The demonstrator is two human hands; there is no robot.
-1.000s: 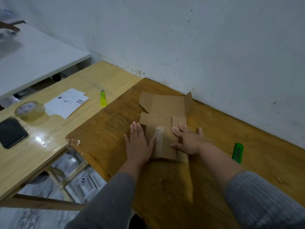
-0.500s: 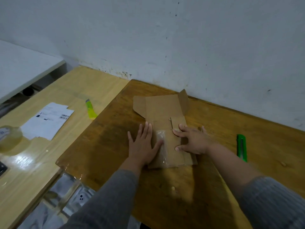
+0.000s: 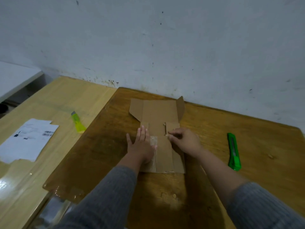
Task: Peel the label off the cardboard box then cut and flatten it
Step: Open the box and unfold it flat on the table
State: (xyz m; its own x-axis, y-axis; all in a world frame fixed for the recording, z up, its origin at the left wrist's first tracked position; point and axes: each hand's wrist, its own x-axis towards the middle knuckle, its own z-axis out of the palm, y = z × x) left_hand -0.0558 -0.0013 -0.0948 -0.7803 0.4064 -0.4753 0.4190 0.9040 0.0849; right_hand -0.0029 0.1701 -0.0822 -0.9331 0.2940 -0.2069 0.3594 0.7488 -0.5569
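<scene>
Left hand [image 3: 141, 147] lies flat, fingers spread, pinning the flattened cardboard box [image 3: 159, 129] on the dark wooden table [image 3: 102, 154]; right hand [image 3: 185, 141] curls, fingertips pinching a flap edge. Green utility knife [image 3: 233, 152] lies well right.

The cardboard box [image 3: 158, 128] is opened out nearly flat on the dark wooden table [image 3: 206, 146], close to the wall. One side flap at its far right is tilted up. Clear tape is stuck along its near left part. The peeled label [image 3: 28, 139] is laid well left of the box.
</scene>
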